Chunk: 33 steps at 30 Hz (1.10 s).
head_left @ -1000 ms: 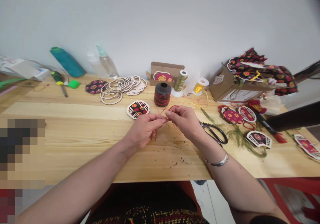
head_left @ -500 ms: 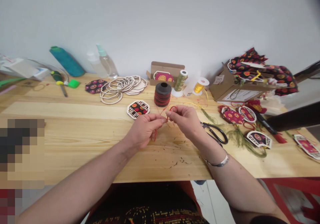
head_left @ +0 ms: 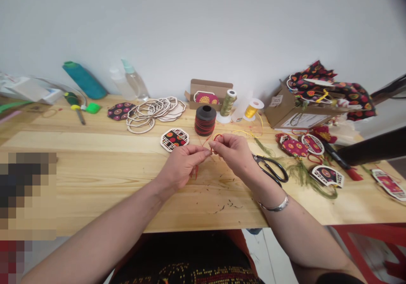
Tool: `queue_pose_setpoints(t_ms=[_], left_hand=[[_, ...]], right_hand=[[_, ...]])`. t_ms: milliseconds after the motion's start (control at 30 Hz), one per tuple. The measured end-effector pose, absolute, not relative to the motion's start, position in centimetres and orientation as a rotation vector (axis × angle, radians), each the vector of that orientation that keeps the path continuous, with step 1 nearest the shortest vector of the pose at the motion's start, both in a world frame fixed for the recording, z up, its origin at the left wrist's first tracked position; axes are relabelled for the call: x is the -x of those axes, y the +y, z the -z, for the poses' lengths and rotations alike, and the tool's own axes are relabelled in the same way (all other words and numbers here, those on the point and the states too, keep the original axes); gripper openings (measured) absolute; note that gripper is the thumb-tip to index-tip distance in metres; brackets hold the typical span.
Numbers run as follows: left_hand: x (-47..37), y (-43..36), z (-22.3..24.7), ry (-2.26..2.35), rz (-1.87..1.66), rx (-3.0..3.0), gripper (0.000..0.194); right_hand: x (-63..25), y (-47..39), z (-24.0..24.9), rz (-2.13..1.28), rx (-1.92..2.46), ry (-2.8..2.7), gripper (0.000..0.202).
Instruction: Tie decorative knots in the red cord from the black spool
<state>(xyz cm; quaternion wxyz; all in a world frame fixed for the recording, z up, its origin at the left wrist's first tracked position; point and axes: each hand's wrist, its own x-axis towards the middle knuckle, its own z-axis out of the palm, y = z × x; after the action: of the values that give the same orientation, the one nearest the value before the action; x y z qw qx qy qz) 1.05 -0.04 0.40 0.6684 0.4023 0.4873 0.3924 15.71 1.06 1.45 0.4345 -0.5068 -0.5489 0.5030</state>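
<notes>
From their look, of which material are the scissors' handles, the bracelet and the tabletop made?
The handles look like smooth black metal or coated plastic; their gloss leaves it open. The bracelet seems polished metal, silvery with bright highlights. The tabletop appears to be pale, smooth wood, with visible streaky grain.

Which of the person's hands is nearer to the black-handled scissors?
The right hand: its wrist is just beside the scissors. The left hand is farther off, on the other side of the right hand.
</notes>
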Motion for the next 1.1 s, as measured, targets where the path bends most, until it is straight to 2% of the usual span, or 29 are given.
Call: queue_pose_setpoints(t_ms=[333,567,800,900,1100], left_hand=[[-1.0,0.3,-0.2,1.132,-0.962,-0.839,0.020],[-0.9,0.3,-0.2,1.118,-0.943,-0.841,0.018],[-1.0,0.1,-0.3,1.100,-0.917,-0.842,0.017],[-0.9,0.2,-0.4,1.044,-0.913,-0.838,0.017],[-0.8,0.1,-0.4,1.109,-1.003,-0.939,0.022]], right_hand=[[-15.8,1.0,-1.5,-1.466,1.266,-1.321,0.031],[-15.8,1.1,-1.2,-1.583,1.169,-1.221,0.021],[-15.7,1.4,-0.9,-1.632,1.173,-1.157,0.027],[-15.7,1.4,-0.7,-1.552,1.196,-1.222,0.026],[-15.9,1.5,-0.5,-1.176,1.332,-1.496,0.017]])
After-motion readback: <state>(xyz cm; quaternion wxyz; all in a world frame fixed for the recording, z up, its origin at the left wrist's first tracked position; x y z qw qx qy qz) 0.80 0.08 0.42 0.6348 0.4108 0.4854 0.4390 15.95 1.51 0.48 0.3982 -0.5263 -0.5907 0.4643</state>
